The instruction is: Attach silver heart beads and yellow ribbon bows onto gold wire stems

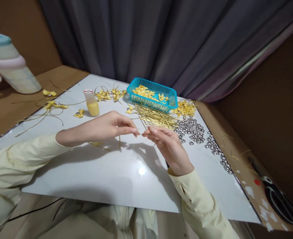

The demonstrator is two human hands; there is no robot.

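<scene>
My left hand and my right hand meet fingertip to fingertip above the middle of a white board. Both are pinched shut on a thin gold strip, too fine to see clearly, with a short end hanging down below the left fingers. Just behind the hands lies a pile of gold strips. A small yellow glue bottle stands upright at the back left of the hands.
A blue basket of yellow folded pieces sits at the back. Silver beads spread along the right. Finished yellow bows and loose strips lie back left near a pale jug. Black scissors lie at the far right.
</scene>
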